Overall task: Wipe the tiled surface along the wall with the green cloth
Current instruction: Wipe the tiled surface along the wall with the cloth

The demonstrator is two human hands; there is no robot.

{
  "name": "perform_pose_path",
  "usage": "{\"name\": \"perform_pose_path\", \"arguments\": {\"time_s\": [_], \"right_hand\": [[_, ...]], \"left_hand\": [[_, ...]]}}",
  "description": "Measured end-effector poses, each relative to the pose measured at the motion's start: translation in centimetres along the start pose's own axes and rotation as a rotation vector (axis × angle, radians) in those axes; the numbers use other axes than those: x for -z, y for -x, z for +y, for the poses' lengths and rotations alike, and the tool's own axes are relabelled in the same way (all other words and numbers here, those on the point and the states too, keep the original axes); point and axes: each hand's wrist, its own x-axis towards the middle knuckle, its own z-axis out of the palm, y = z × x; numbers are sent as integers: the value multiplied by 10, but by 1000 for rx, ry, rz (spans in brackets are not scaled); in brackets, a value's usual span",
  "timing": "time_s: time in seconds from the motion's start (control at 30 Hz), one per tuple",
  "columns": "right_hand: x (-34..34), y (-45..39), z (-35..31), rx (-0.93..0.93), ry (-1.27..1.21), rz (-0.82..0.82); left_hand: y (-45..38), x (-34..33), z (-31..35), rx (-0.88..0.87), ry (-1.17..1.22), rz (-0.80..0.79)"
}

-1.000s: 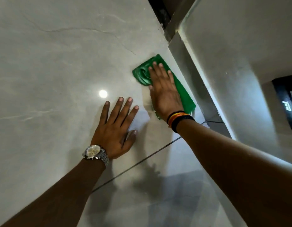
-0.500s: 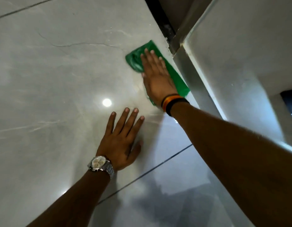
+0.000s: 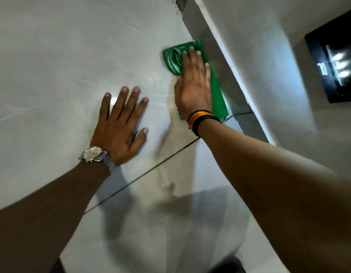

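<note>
A person leans over a pale, glossy tiled surface (image 3: 52,62), seen from the head-worn camera, with both bare arms stretched out across it. The right hand (image 3: 193,87) lies flat, palm down and fingers extended, on top of the green cloth (image 3: 218,97), pressing it to the tile rather than closing around it; the grip is released, not clenched. The cloth sits at the far right edge of the tiled surface, right against the grey skirting strip (image 3: 227,75) at the foot of the wall (image 3: 259,36), its bunched folds showing beyond the fingertips and a flat tail running back along the wall side of the hand toward the wrist. Black and orange bands (image 3: 200,120) circle that wrist. The left hand (image 3: 119,129) rests on the bare tile to the left of the cloth and apart from it, fingers spread, palm down, holding nothing. A silver wristwatch (image 3: 95,155) is on the left wrist. A dark grout line (image 3: 151,171) runs diagonally across the tile nearer the person than the cloth, passing under the right forearm. On the wall to the right of the cloth, well apart from it, hangs a dark panel (image 3: 336,62) with bright glare on it.
</note>
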Motion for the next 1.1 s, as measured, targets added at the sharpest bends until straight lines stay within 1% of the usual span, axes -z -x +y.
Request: {"name": "perform_pose_path", "arguments": {"time_s": [0.07, 0.13, 0.23, 0.33, 0.4, 0.5, 0.63, 0.73, 0.83, 0.9, 0.97, 1.0, 1.03, 1.1], "right_hand": [[-2, 7, 4, 28, -1, 22], [3, 42, 29, 48, 11, 25], [17, 144, 93, -68, 7, -33], [40, 254, 150, -189, 79, -117], [47, 282, 169, -206, 109, -177], [44, 256, 158, -163, 57, -158], [25, 152, 102, -83, -81, -70], [14, 71, 57, -22, -108, -16], [9, 40, 27, -24, -96, 12], [7, 56, 26, 9, -96, -8], [8, 100, 43, 63, -106, -61], [9, 129, 57, 58, -99, -88], [11, 164, 73, 15, -86, -104], [23, 240, 110, -167, -47, -99]], "left_hand": [[1, 0, 1, -6, 4, 2], [0, 0, 2, -7, 5, 8], [-1, 0, 0, -3, 2, -7], [0, 1, 2, 3, 10, -9], [-1, 1, 1, -1, 10, -7], [-2, 2, 1, -12, 13, -12], [-2, 4, 2, -7, 22, -28], [-3, 5, 3, -15, 24, -20], [-3, 4, 2, -16, 17, -6], [-2, 6, 4, -15, 9, -1], [-1, 10, 6, -13, 7, -9], [-2, 12, 7, -13, 10, -14], [-2, 14, 9, -11, 9, -21], [-2, 15, 11, -3, 10, -40]]}}
